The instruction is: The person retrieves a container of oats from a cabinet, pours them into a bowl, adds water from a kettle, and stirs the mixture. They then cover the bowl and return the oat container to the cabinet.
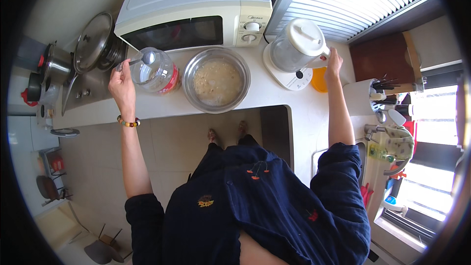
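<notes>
My left hand (122, 81), a beaded bracelet on its wrist, grips a metal spoon (148, 58). The spoon's bowl is over a clear plastic jar (156, 81) that has a red label; its contents are hard to make out. Right of the jar, a round stainless steel basin (187, 92) holds cloudy, pale liquid with grains or flakes in it. My right hand (334, 62) is closed around the handle of a glass electric kettle (289, 51) with a white lid. The kettle is at its white base (290, 81); whether it rests fully there I cannot tell.
A white microwave oven (176, 11) stands behind the jar and basin. A lidded pan (94, 42) sits on the hob (86, 90) at left. Beside the kettle base is an orange object (319, 80). A utensil holder (357, 97) and the sink faucet (373, 130) are at right.
</notes>
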Demonstrator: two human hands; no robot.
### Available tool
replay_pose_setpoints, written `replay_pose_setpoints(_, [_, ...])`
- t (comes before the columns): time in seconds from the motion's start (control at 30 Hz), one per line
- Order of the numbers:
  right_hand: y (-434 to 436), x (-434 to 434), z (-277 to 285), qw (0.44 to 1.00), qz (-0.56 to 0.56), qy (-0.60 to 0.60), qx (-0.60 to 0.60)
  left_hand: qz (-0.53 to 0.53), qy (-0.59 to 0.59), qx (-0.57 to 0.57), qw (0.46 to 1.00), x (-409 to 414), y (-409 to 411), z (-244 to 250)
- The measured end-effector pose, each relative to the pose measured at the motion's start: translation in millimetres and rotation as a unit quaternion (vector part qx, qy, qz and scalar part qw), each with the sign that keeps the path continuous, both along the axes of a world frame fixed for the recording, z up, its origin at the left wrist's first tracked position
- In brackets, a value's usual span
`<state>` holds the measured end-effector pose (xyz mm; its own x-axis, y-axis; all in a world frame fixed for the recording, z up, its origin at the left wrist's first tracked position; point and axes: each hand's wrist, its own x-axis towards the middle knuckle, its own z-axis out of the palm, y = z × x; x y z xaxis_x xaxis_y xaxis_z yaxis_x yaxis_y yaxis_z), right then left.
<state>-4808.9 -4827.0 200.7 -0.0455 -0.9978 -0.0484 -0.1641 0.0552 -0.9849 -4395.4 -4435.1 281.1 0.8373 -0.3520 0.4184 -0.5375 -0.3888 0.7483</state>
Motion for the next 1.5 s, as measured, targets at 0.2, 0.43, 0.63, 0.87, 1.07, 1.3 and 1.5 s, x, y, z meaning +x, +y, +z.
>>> replay_pose_setpoints(0.2, [-7.1,-3.6,8.5,0.996,-0.011,0.085,-0.013,-0.003,-0.009,0.004,1.0,11.6,6.5,-11.8])
replay_pose_setpoints(0.43, [82.3,16.4,91.7,0.973,-0.074,-0.01,-0.218,-0.046,-0.098,-0.021,0.994,-22.9,7.0,19.6])
replay_pose_setpoints(0.63, [244.4,107.0,72.1,0.904,0.392,-0.013,0.172,-0.206,-0.114,-0.02,0.972,-117.8,-3.5,-6.0])
replay_pose_setpoints(0.87, [253.1,164.0,-3.9,0.733,0.36,-0.168,0.552,-0.331,-0.13,0.073,0.932,-168.3,-10.1,-76.4])
replay_pose_setpoints(1.07, [241.7,195.4,-27.4,0.783,0.383,0.003,0.49,-0.335,-0.054,0.062,0.939,-158.6,-5.5,-98.6])
replay_pose_setpoints(1.3, [212.0,223.2,-60.2,0.804,0.473,0.264,0.246,-0.156,0.382,-0.04,0.91,-139.1,33.1,-161.9])
replay_pose_setpoints(1.5, [214.5,246.7,-48.0,0.781,0.42,0.459,0.043,-0.165,0.589,-0.088,0.786,-137.3,21.3,-166.1])
